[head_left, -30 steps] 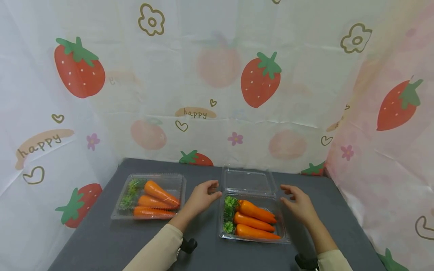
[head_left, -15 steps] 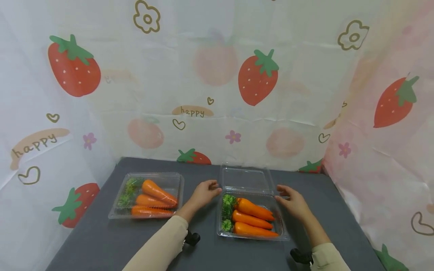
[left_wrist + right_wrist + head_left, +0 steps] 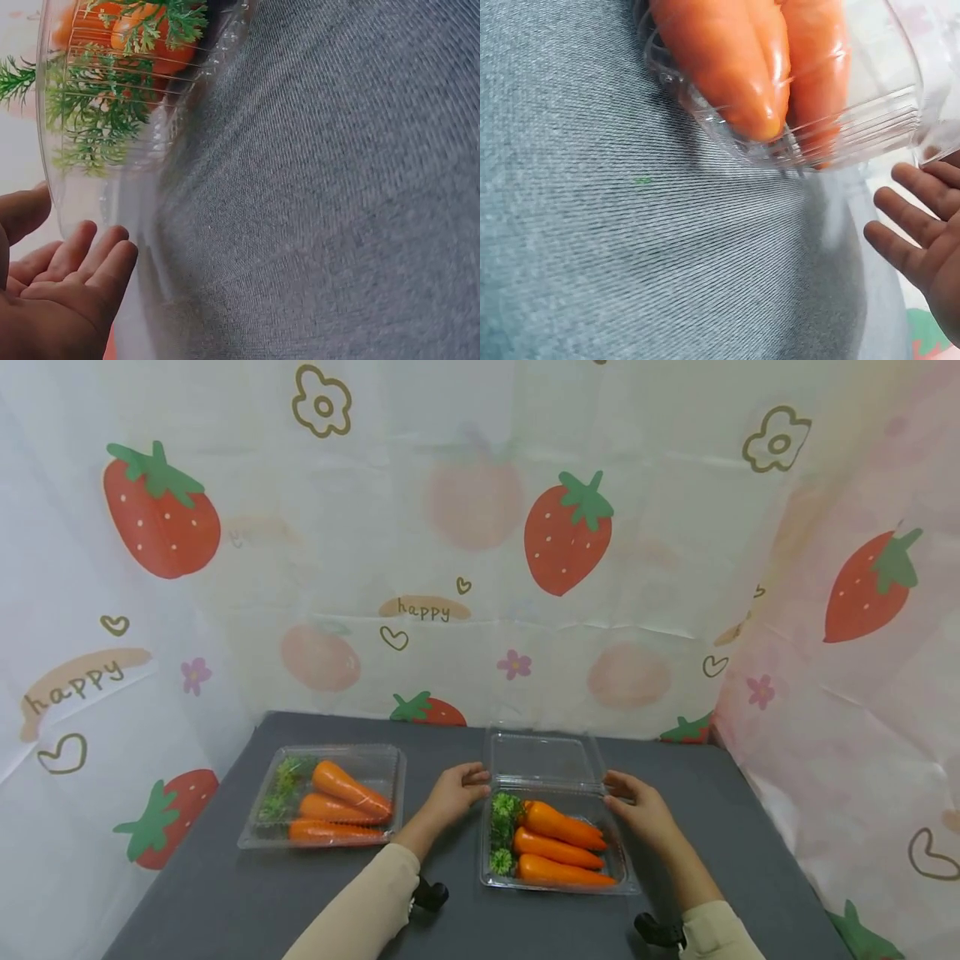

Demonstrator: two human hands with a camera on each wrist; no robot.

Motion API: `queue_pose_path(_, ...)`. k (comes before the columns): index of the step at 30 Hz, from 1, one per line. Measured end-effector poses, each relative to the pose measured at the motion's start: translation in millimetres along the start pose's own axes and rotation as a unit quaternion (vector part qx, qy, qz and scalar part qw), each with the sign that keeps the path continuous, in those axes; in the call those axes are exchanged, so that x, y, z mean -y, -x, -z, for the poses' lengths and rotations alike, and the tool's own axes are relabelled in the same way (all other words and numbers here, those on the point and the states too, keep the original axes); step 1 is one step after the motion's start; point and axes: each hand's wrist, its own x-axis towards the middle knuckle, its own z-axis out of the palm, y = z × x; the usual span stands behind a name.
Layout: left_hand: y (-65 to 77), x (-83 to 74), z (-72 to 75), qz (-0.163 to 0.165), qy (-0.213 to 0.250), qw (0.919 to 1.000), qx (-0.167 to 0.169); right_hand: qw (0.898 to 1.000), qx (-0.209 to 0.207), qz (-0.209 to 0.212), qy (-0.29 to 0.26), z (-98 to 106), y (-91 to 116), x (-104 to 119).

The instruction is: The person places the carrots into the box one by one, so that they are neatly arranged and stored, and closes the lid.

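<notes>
A clear plastic clamshell box (image 3: 624, 860) sits in the middle right of the head view, its lid (image 3: 543, 758) folded back toward the wall. Several orange carrots (image 3: 561, 845) lie side by side in its base, with leafy green tops (image 3: 503, 835) along the left wall. My left hand (image 3: 456, 793) is at the box's back left corner by the hinge, fingers extended. At the opposite back corner is my right hand (image 3: 641, 806), fingertips close to the lid's hinge side. Both wrist views show relaxed, spread fingers beside the clear plastic.
A second clear box (image 3: 392, 767), lid down, holds several carrots (image 3: 351, 782) and greens on the left, beside my left forearm. Both boxes stand on a dark grey tabletop (image 3: 510, 931). A strawberry-print curtain (image 3: 435, 552) closes off the back and sides.
My right hand has moved left, in to the box's back right corner. The left hand has edged slightly closer on its side. The boxes keep their places, while the head view shifts a little.
</notes>
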Motion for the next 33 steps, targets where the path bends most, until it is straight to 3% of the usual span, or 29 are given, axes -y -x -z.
queue_pose_path(12, 4.2, 2.1, -3.1, -0.007, 0.083, 0.9965, -0.012, 0.999, -0.012, 0.001, -0.044, -3.0, 10.3, 2.7)
queue_pose_path(25, 8.8, -0.1, -10.7, -0.011, 0.106, 0.994, -0.026, 0.994, -0.044, 0.006, -0.098, -9.7, 19.0, -1.0)
queue_pose_path(33, 9.0, 1.4, -15.3, -0.035, 0.112, 0.9917, -0.051, 0.986, -0.076, 0.044, -0.145, -15.7, 17.2, -8.1)
